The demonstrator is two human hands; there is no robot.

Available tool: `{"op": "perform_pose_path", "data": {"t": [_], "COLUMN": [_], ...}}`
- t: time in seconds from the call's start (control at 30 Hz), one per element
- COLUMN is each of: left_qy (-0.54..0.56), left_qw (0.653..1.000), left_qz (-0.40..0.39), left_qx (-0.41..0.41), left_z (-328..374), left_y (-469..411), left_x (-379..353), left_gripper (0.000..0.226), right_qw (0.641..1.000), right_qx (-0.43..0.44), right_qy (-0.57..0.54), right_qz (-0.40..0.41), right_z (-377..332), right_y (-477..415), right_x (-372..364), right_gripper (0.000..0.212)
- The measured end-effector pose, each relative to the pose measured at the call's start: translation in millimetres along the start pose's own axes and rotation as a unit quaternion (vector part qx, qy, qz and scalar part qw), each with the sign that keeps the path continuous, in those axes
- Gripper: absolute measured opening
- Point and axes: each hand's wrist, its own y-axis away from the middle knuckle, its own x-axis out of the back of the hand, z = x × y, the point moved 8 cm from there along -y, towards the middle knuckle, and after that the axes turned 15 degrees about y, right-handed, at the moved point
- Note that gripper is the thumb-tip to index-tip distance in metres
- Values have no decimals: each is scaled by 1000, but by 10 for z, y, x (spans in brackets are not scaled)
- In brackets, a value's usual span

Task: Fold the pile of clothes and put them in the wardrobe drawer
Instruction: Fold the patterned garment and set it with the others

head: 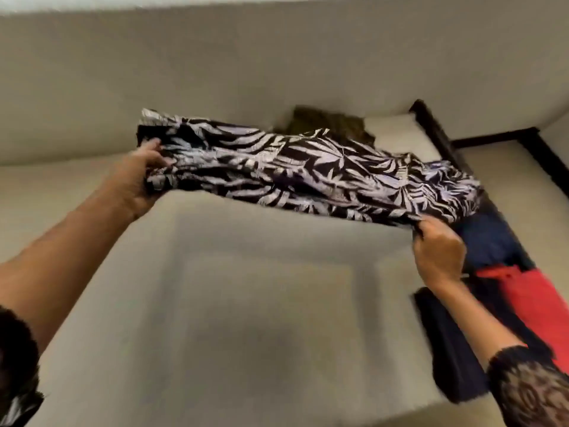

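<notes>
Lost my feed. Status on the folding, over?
Left hand, right hand grip leaf-print garment, stretched above bed. Navy clothes, red cloth lie at right.

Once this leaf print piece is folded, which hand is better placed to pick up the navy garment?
Probably the right hand: it pinches the leaf-print garment right beside the navy garment; the left hand grips the opposite end.

One view only, from a wide-angle camera worn on the person's head. It faces forward and steeply down onto a bed at arm's reach. Forearms enter from the lower corners: left hand at 9 o'clock, right hand at 4 o'clock, a patterned garment between them. A wall fills 12 o'clock. Straight edges bow.
</notes>
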Motion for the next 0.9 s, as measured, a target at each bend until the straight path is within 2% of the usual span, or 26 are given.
{"op": "perform_pose_path", "data": {"t": [0.1, 0.17, 0.27, 0.37, 0.57, 0.63, 0.73, 0.8, 0.9], "left_qy": [-85, -162, -281, -348, -411, -445, -489, -517, -551], "left_qw": [993, 980, 952, 931, 899, 874, 842, 832, 821], "left_qz": [81, 110, 98, 85, 150, 190, 228, 202, 131], "left_qx": [34, 40, 78, 68, -26, -34, -30, 3, 67], "left_z": [-1028, -1616, -2449, -2970, -2903, -2739, -2505, -2469, -2612], "left_y": [-232, -275, -212, -64, 35, 29, 14, -20, -31], "left_x": [888, 1416, 2036, 2379, 2354, 2401, 2629, 2882, 3151], "left_gripper": [67, 69, 69, 71, 75, 73, 69, 71, 81], "right_qw": [994, 984, 958, 955, 968, 972, 971, 964, 951], "right_qx": [48, 47, 48, 29, 55, 65, 122, 152, 143], "right_qy": [-12, -19, -10, 12, 0, -20, -31, -23, 1], "right_qz": [-94, -173, -282, -295, -244, -224, -203, -216, -273], "right_z": [-258, -390, -547, -606, -701, -815, -1160, -1365, -1459], "right_y": [882, 1457, 2234, 2532, 2400, 2337, 2391, 2566, 2843], "right_x": [-821, -1285, -1840, -2011, -1860, -1701, -1493, -1481, -1629], "right_gripper": [20, 24, 47, 45, 40, 33, 29, 34, 41]}}
